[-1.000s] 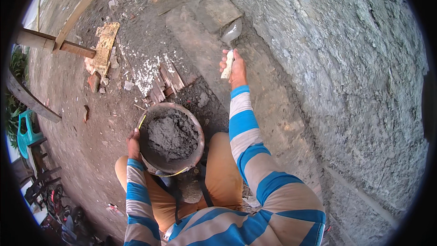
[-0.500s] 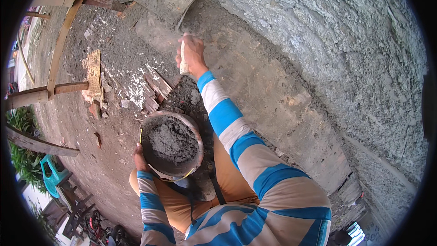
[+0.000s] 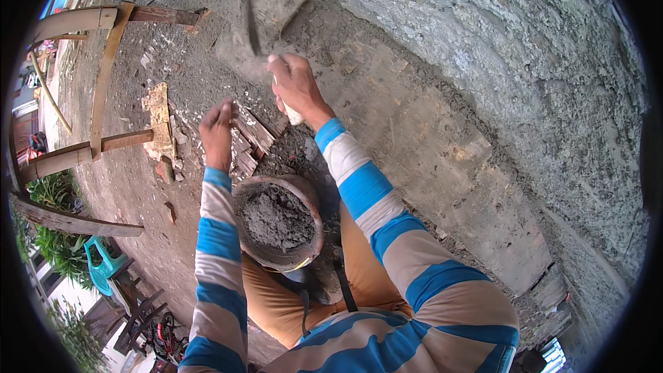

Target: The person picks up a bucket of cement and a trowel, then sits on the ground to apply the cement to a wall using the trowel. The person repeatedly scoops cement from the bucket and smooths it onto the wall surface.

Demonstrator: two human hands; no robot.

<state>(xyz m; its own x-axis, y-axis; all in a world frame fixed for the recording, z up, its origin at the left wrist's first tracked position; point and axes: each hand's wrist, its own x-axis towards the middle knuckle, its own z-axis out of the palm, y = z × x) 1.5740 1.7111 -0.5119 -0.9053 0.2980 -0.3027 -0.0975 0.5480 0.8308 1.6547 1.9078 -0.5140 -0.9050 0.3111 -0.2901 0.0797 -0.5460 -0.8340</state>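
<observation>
Gripping a trowel (image 3: 250, 24), the right hand (image 3: 295, 86) stays clamped; the left hand (image 3: 217, 131), open, leaves the mortar pan (image 3: 277, 221) unsteadied—it may tip.

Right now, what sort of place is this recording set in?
Most likely an outdoor building site, at plastering work. A rough grey rendered wall fills the right, a round pan of grey mortar sits by the person's knees, and the right hand holds a pale-handled trowel.
</observation>
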